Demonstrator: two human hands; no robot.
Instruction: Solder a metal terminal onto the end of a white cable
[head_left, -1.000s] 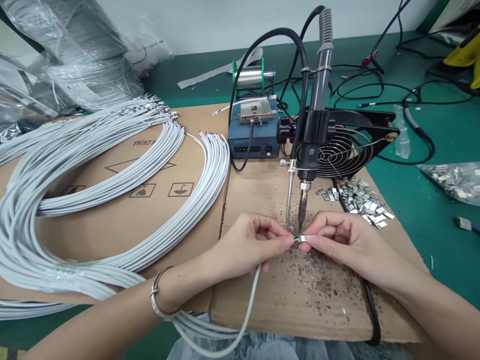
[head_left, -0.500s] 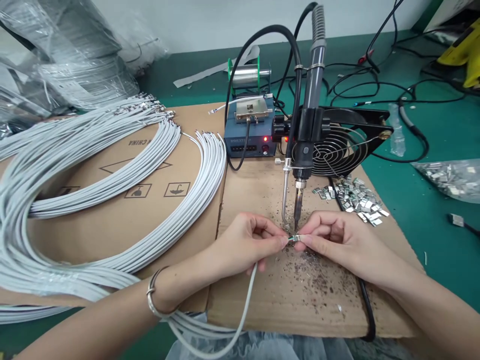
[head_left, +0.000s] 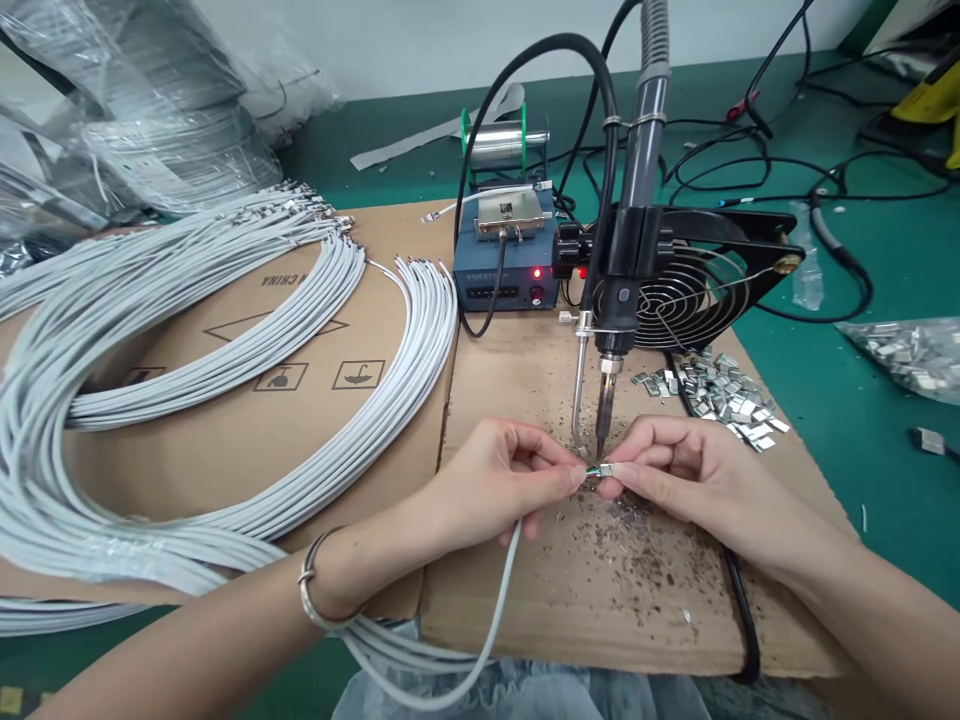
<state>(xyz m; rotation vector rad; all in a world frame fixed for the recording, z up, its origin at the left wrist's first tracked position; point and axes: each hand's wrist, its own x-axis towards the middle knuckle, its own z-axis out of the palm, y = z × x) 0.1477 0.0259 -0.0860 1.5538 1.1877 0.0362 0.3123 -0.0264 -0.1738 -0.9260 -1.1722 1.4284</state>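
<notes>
My left hand (head_left: 510, 475) pinches the end of a white cable (head_left: 504, 590), whose thin coloured wires show at the fingertips. Between the thumb and fingers of my right hand (head_left: 679, 470) is a small metal connector (head_left: 606, 470), held against those wires. Just above it points the tip of a clamped soldering iron (head_left: 606, 400); whether tip and connector touch, I cannot tell. A thin metal feed tube (head_left: 580, 385) comes down beside the iron. Dark specks of residue lie on the cardboard (head_left: 525, 630) under my hands.
Bundled white cables (head_left: 322, 480) curve over the left side. Behind the iron stand a blue control box (head_left: 472, 265), a solder spool (head_left: 499, 145) and a black fan (head_left: 675, 290). Loose connectors (head_left: 727, 395) are heaped at the right, near a bag of connectors (head_left: 911, 350). A black cord (head_left: 742, 620) crosses the cardboard.
The whole view has shifted slightly, with the iron and fan appearing a little farther right. Both hands keep their pinch on the cable and the connector at the iron's tip.
</notes>
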